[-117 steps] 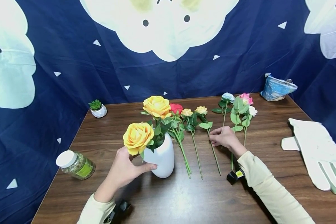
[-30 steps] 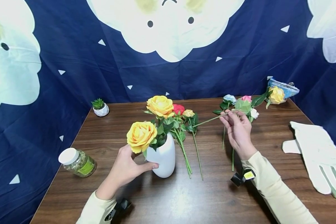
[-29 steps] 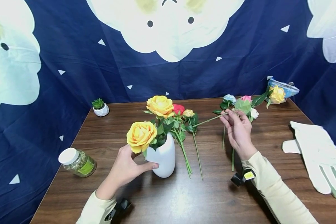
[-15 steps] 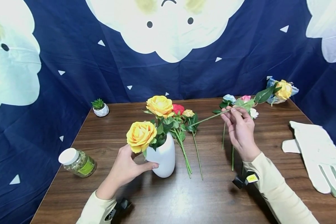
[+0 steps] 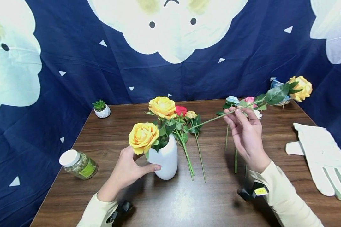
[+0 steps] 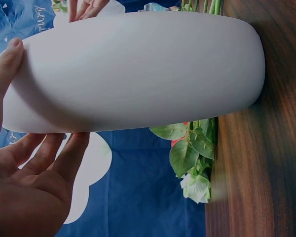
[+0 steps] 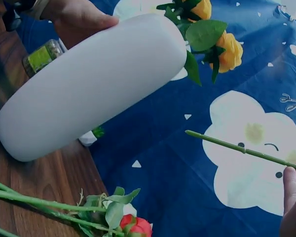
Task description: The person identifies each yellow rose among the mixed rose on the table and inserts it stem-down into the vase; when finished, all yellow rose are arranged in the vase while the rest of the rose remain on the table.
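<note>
With thumb and fingers on opposite sides, my left hand (image 5: 130, 168) grips the white vase (image 5: 166, 160), which stands on the table. Two large yellow roses (image 5: 143, 138) lean out of its mouth. My right hand (image 5: 248, 138) pinches the green stem of another yellow rose (image 5: 300, 89), held slanted above the table. Its bloom points to the far right and its bare stem end toward the vase. In the right wrist view the cut stem end (image 7: 190, 132) is apart from the vase. Between vase and right hand lie a red rose (image 5: 181, 111) and a small yellow rose (image 5: 191, 115).
Blue, pink and white roses (image 5: 232, 100) lie behind my right hand. A white glove (image 5: 319, 154) is at the right, a blue pouch (image 5: 276, 84) at the back right. A lidded jar (image 5: 80, 165) and a potted succulent (image 5: 101, 111) stand at the left.
My right hand has picked up a yellow rose from the table, swung its bloom to the right and raised it. Most recently it moved slightly right and nearer. The left hand stays on the vase.
</note>
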